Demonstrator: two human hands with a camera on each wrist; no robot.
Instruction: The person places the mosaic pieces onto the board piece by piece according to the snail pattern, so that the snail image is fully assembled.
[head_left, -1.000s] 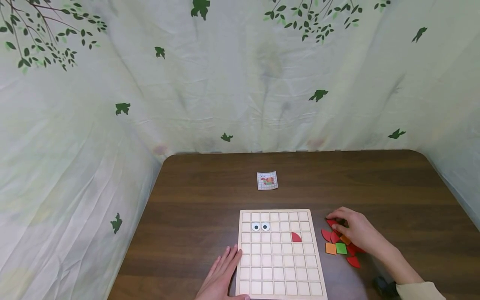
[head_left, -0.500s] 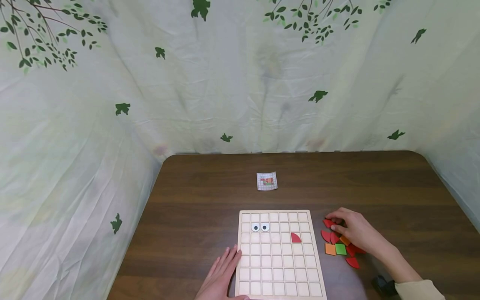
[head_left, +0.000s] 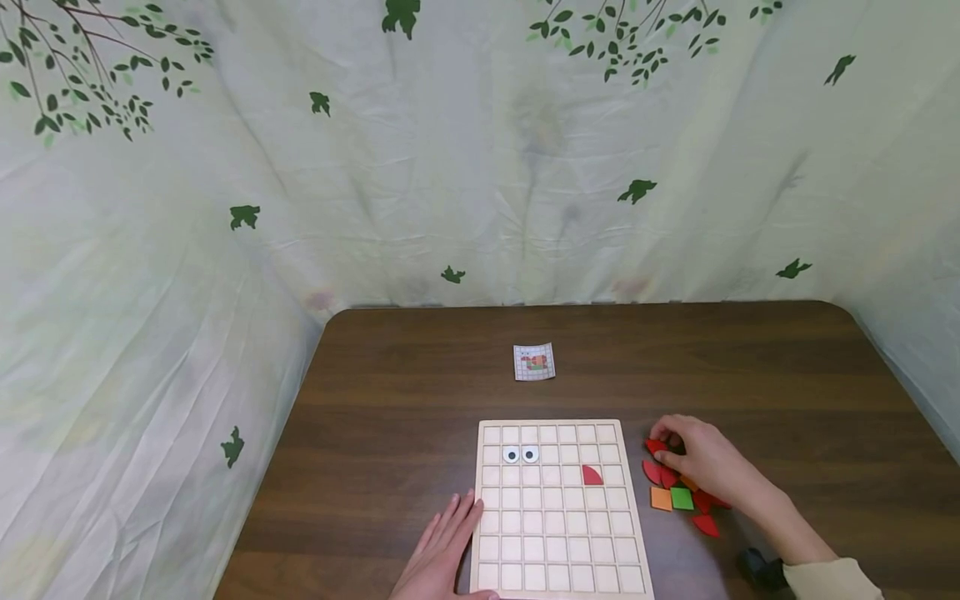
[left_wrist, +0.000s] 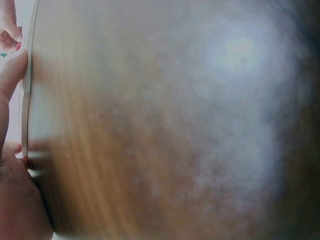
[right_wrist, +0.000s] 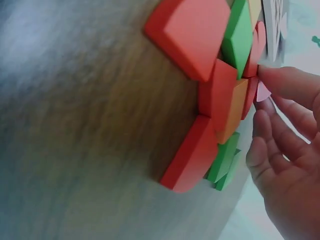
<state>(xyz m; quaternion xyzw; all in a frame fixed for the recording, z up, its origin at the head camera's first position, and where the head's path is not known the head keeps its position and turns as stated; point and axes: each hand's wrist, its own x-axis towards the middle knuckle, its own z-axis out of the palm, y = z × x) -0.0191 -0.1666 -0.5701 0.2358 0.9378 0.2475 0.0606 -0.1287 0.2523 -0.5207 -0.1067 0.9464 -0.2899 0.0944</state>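
A pale wooden grid board (head_left: 543,498) lies on the table, holding two white eye tiles (head_left: 520,454) and one red quarter-circle block (head_left: 592,475). My left hand (head_left: 442,554) rests along its left edge with fingers straight, the thumb near the front corner. To the right of the board, my right hand (head_left: 705,458) pinches another red quarter-circle block (head_left: 656,447) between thumb and fingertips; in the right wrist view it shows as a pinkish piece (right_wrist: 263,92). Beneath that hand lies a loose group of red blocks (head_left: 652,472), an orange square (head_left: 661,498) and a green square (head_left: 682,498).
A small gridded picture card (head_left: 534,362) with a coloured figure lies beyond the board. Two green pieces (right_wrist: 224,162) sit beside the pile in the right wrist view. A leaf-printed white curtain (head_left: 480,167) hangs behind the brown table (head_left: 405,367).
The right hand has shifted slightly left, its fingers bending more around the red block, which has slid a little left with it. The left hand and the board have stayed in place.
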